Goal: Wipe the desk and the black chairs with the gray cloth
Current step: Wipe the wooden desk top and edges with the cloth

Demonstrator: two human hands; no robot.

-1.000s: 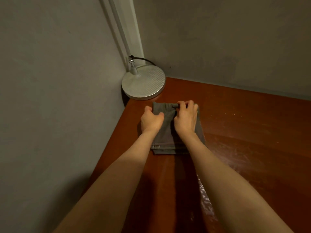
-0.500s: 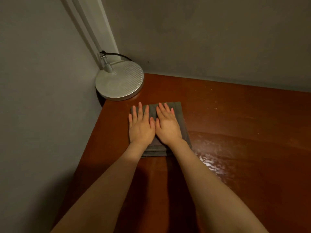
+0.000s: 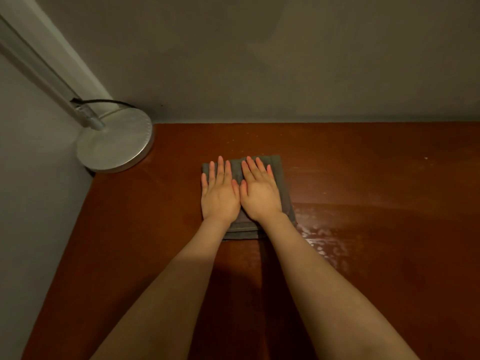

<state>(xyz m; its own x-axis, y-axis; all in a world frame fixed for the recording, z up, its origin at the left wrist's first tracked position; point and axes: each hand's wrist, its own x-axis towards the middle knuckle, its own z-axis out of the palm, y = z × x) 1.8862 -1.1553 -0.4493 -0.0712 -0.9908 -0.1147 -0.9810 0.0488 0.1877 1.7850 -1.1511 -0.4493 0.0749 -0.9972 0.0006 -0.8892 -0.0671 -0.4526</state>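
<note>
The left hand [image 3: 220, 194] and right hand [image 3: 261, 194] are lying flat, fingers straight, gripping nothing, pressing the folded cloth [image 3: 278, 167] onto the counter [image 3: 363, 178] near its back edge, likely to rub hard.

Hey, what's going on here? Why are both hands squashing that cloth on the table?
A person is wiping a reddish-brown wooden desk. The left hand and right hand lie flat, side by side, fingers straight, pressing a folded gray cloth onto the desk. A round silver lamp base stands in the corner, left of the cloth. To the right, a patch of desk looks shiny and wet. No chairs are in view.
</note>
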